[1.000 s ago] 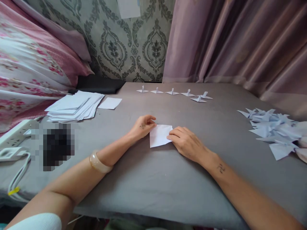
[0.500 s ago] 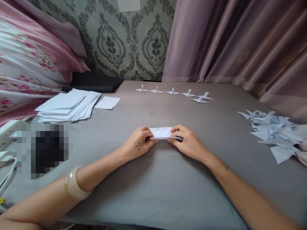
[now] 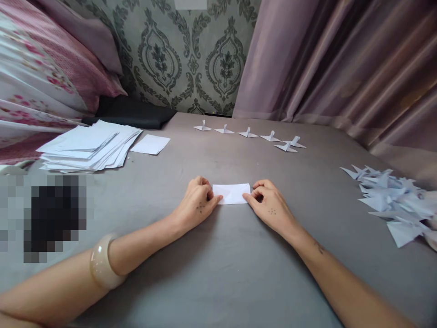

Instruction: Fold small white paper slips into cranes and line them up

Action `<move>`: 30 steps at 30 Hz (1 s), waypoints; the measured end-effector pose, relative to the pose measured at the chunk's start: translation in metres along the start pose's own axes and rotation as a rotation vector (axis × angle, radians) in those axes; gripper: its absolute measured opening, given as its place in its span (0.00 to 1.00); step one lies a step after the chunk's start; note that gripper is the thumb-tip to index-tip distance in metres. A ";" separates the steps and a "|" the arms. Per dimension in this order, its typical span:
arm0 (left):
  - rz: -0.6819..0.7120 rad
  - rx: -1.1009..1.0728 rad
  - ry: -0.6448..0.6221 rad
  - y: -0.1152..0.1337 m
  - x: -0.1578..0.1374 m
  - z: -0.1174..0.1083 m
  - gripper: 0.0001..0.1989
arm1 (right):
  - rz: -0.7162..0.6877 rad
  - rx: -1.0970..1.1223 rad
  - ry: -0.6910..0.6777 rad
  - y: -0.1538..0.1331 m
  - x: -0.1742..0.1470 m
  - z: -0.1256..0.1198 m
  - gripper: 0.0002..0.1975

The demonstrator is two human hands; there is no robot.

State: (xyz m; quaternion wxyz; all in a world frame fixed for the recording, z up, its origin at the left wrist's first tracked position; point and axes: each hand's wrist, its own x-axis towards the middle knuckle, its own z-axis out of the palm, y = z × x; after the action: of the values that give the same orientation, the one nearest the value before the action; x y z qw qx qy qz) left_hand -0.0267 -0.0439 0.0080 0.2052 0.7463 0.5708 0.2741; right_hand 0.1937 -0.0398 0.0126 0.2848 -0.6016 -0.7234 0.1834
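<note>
A folded white sheet of paper (image 3: 232,193) forms a small flat rectangle on the grey cloth between my hands. My left hand (image 3: 198,200) is closed at its left end, the thumb lying on the paper and the other fingers curled. At the opposite end, my right hand (image 3: 269,202) presses its thumb on the near right corner, with its index finger bent behind the edge. A pale bangle (image 3: 105,263) circles my left wrist.
Several folded paper cranes (image 3: 248,132) stand in a row at the back. More cranes lie heaped (image 3: 392,191) on the right. A stack of white paper (image 3: 85,148), a single sheet (image 3: 150,144) and a black folded item (image 3: 136,111) are at the left. A blurred dark patch (image 3: 54,214) hides something.
The paper's near part, raised in a narrow edge before, now lies flat as a rectangle. My right-hand fingers have shifted outward to its right end. The view has moved slightly.
</note>
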 end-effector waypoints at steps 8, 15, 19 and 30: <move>0.100 0.059 0.013 -0.008 -0.005 -0.001 0.09 | -0.022 -0.003 -0.008 0.002 0.001 -0.001 0.14; 0.483 0.264 -0.230 0.002 -0.002 -0.013 0.14 | -0.051 0.006 -0.069 0.010 0.001 -0.006 0.05; 0.561 0.349 -0.315 0.009 0.001 -0.018 0.15 | -0.354 -0.060 -0.148 0.001 -0.004 -0.010 0.10; 0.488 0.273 -0.356 0.001 -0.005 -0.033 0.17 | -0.553 -0.431 -0.335 -0.007 -0.016 -0.029 0.18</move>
State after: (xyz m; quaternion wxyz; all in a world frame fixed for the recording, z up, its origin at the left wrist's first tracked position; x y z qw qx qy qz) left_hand -0.0484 -0.0492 0.0329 0.1280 0.9178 0.3618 0.1013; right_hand 0.2087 -0.0588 0.0359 0.0684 -0.3915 -0.9168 0.0393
